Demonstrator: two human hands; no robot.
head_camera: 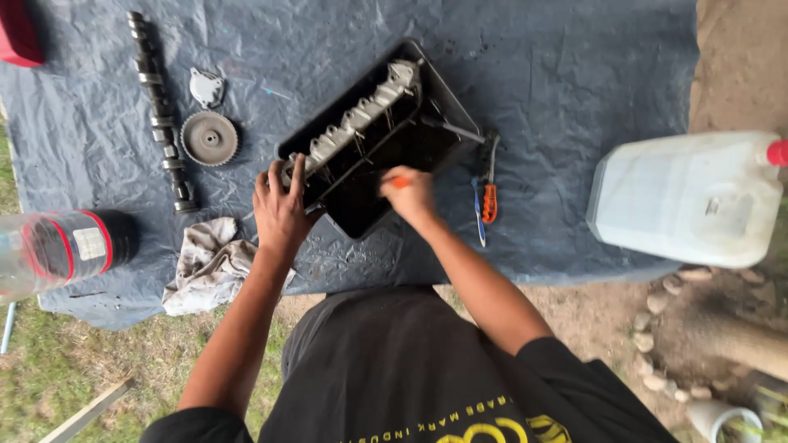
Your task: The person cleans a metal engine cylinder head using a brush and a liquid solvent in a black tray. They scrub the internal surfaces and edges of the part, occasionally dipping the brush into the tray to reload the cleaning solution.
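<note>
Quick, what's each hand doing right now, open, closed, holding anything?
Left hand: open, fingers spread, resting on the metal engine part in the black tray.
Right hand: closed on an orange-handled tool.

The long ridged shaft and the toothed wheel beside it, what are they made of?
The long ridged shaft looks like dark, greasy steel with dull grey lobes. The toothed wheel seems to be grey cast metal, matte and grimy. Both lie on a blue plastic sheet.

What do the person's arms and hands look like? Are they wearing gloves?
No gloves: the left hand and right hand are both bare, and so are the forearms. The person wears a black short-sleeved T-shirt with yellow print on the front. No watch, rings or bracelets show.
</note>
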